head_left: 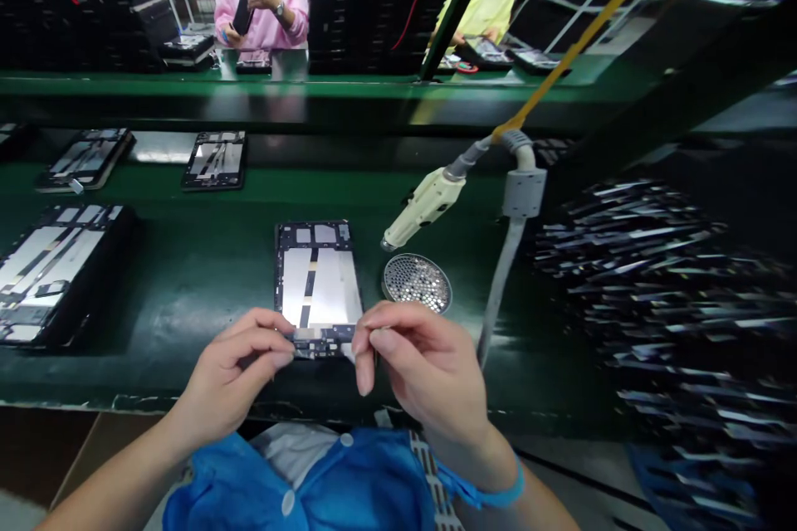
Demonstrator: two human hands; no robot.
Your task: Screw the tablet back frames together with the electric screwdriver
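Note:
An opened tablet (338, 282) lies on the green bench in front of me, with its pale battery, dark ribbon cable and small lower circuit board showing. My left hand (240, 365) is at its lower left corner, thumb and fingertips drawn close together; anything between them is too small to name. Over the lower right corner is my right hand (423, 357), thumb and index finger pinched. What that pinch holds, if anything, I cannot make out. A round dish of small screws (417, 282) sits just beyond my right hand. Above it hangs a cream electric screwdriver (427, 203).
Stacked open tablets (56, 274) stand at the left. Two further tablet units (84, 159) (216, 159) lie on the bench behind. At the right rises a large pile of dark panels (672, 290). A grey cable (501, 290) hangs beside the dish. Two people work across the bench.

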